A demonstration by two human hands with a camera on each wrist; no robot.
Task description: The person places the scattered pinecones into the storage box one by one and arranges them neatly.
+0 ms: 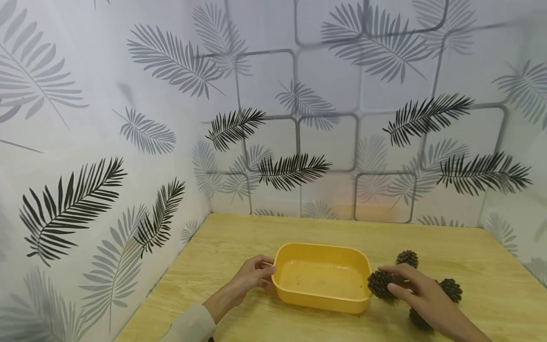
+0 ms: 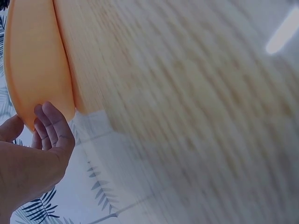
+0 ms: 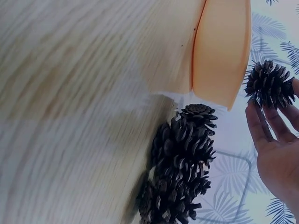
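Note:
A yellow plastic basin [image 1: 320, 298] stands upright on the table, with a few dark specks inside. My left hand [image 1: 249, 278] holds its left end, thumb by the rim and curled fingers against the outer wall, as the left wrist view shows too. A pine cone [image 3: 269, 84] is pinched between the thumb and fingers of my right hand [image 3: 282, 149]. In the head view that pine cone overlaps the basin's right rim from outside. Several more pine cones [image 3: 182, 144] lie on the table beneath and beyond my right hand, partly hidden by it in the head view.
The light wood-grain table [image 1: 205, 266] meets a pale, leaf-patterned wall or curtain [image 1: 273, 194] at the back. A similar leaf-patterned surface [image 1: 141, 190] runs along the table's left edge.

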